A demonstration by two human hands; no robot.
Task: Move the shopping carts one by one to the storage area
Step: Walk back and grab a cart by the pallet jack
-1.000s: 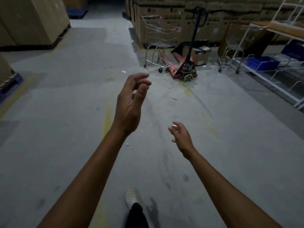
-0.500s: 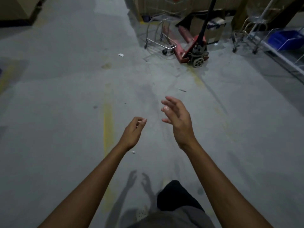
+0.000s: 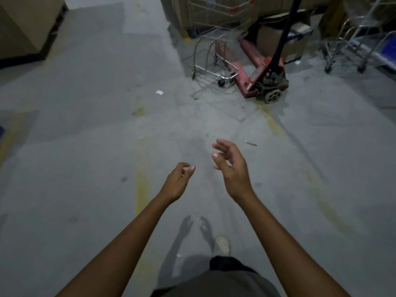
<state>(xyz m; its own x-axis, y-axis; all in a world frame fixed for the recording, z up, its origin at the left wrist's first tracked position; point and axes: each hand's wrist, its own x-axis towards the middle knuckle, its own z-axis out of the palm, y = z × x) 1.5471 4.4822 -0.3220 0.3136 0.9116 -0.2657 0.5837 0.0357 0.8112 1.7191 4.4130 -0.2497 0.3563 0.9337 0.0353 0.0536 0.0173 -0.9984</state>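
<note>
Head view, one moment, grey concrete floor [image 3: 85,146] of a storeroom. Left hand [image 3: 177,183]: held out over the floor, fingers loosely curled with the thumb near the fingertips, holding nothing. Right hand [image 3: 232,170]: just beside it and slightly further forward, fingers relaxed and a little spread, holding nothing. Shopping cart [image 3: 216,36]: chrome wire with red corner trim, standing well ahead of both hands against stacked cartons. Red pallet jack [image 3: 257,69]: immediately right of the cart, its black handle upright, forks running back alongside the cart's wheels. Second wire cart [image 3: 351,43]: far right, blurred and partly cut off. Large cardboard carton [image 3: 25,22]: upper left. Paper scrap [image 3: 159,92]: on the floor left of the cart. Worn yellow line [image 3: 141,189]: left of the left forearm. White shoe [image 3: 222,245]: below the hands.
</note>
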